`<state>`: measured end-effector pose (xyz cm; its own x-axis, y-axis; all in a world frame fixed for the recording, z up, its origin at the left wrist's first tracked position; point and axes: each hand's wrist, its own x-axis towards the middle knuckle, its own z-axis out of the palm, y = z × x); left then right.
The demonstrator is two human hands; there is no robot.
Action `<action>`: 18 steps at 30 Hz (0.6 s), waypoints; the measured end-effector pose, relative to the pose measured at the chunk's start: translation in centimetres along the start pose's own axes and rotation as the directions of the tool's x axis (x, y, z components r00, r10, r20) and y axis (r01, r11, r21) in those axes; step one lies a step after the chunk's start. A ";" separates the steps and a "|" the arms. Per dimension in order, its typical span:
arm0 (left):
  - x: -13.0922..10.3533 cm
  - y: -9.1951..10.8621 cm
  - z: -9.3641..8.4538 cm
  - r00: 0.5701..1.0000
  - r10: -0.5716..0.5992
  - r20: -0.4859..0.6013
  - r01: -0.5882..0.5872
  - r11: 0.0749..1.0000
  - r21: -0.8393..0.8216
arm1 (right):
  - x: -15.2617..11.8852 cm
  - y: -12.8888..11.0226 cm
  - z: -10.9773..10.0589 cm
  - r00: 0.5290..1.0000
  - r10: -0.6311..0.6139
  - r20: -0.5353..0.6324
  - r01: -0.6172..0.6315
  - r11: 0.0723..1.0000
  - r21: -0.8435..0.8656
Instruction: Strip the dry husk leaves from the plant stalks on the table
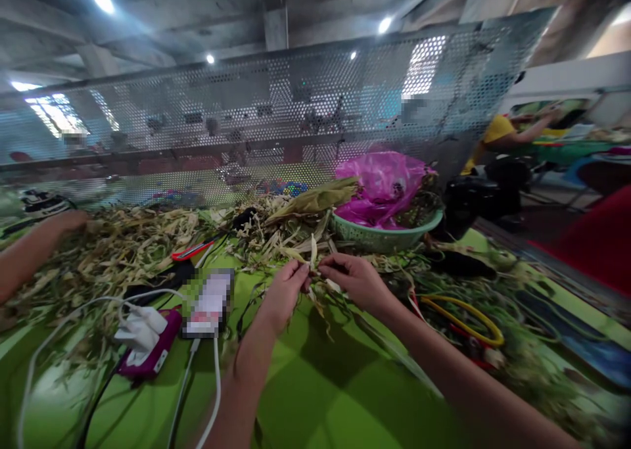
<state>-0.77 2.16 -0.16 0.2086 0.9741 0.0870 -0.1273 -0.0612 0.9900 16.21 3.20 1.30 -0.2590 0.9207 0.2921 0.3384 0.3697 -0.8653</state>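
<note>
Over the green table, my left hand (288,290) pinches a dry, pale leaf strip (313,250) between thumb and fingertips. Close on its right, my right hand (355,279) has its fingers drawn together at the same small bundle of leaf; what exactly they grip is too small to tell. Thin dry ends (321,309) hang below the fingers. Just beyond the hands, more loose dry leaves (261,248) lie piled on the table.
A green basket (379,238) with a purple plastic bag (382,186) stands behind my hands. Left are a phone (210,303), a purple power strip (150,354) with white cables, and a red box cutter (192,250). Another person's arm (37,248) reaches in. A yellow ring (466,311) lies right.
</note>
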 end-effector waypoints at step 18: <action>-0.5 0.7 0.8 0.981 0.045 0.189 -0.075 0.985 0.155 | 0.2 0.4 0.2 0.977 0.187 -0.107 -0.137 0.922 0.361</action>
<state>-0.21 1.49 0.63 0.3823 0.9117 0.1507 0.0094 -0.1669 0.9859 16.13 3.50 0.94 -0.0934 0.9815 0.1670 0.0210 0.1696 -0.9853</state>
